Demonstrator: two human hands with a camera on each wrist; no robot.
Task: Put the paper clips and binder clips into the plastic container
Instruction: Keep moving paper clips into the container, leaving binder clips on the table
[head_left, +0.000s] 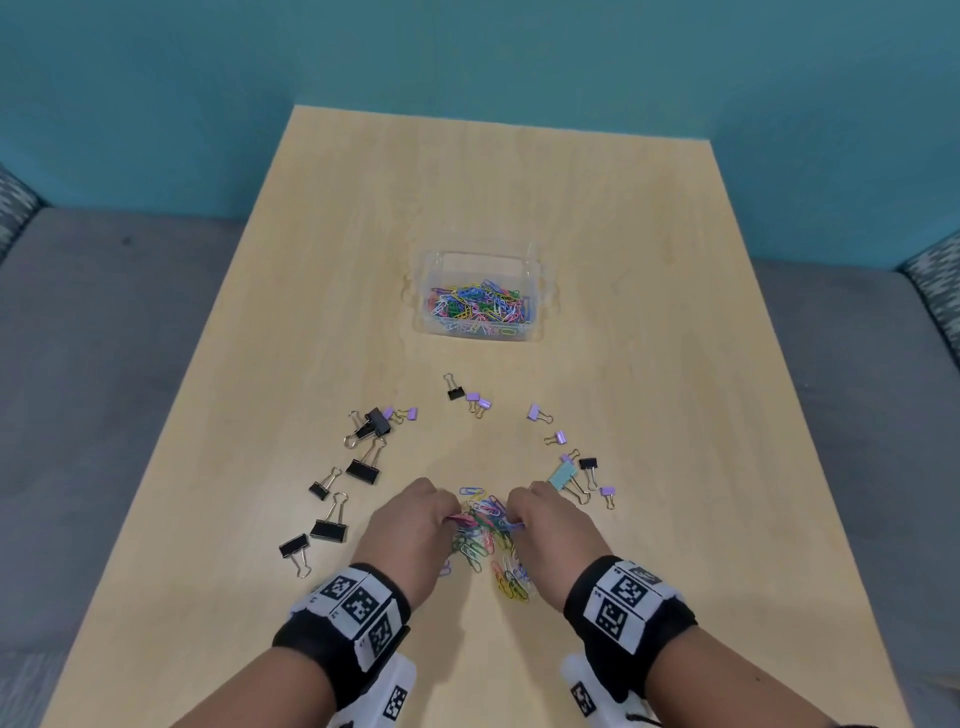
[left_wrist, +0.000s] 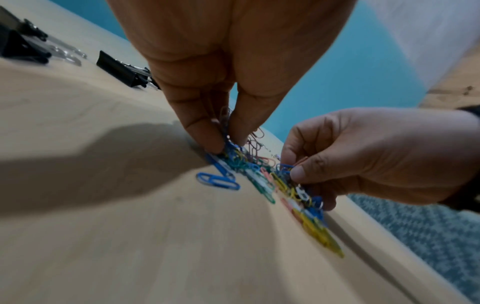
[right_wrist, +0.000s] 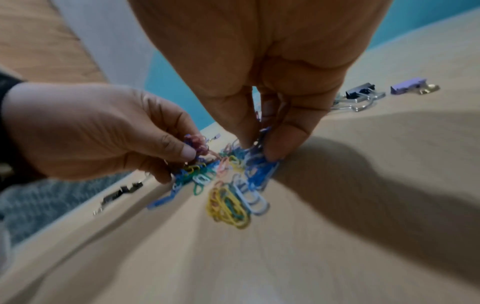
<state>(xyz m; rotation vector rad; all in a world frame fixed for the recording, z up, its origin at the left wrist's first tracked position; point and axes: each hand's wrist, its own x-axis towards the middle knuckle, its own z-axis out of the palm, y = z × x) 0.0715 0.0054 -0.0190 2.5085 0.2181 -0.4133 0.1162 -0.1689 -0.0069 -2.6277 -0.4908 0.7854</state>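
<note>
Reaching down side by side, our two hands work the pile of paper clips (head_left: 485, 530) at the near end of the desk (head_left: 649, 364). Our left hand (head_left: 410, 525) comes in from the pile's left, knuckles up, fingers curled down, thumb and fingertips pinching a small bunch of pink and purple clips. Our right hand (head_left: 550, 525) mirrors it on the pile's right; its grip is narrow, thumb and forefinger closed on blue clips at the edge of the pile. Both wrists are raised off the desk, with marker bands (head_left: 358, 608) round them. Beyond the pile, well apart, stands the container (head_left: 480, 296) with many coloured clips already in it. Black binder clips (head_left: 363, 467) lie scattered left of the pile; purple, black and one teal binder clip (head_left: 563, 475) lie right of it and toward the container.
</note>
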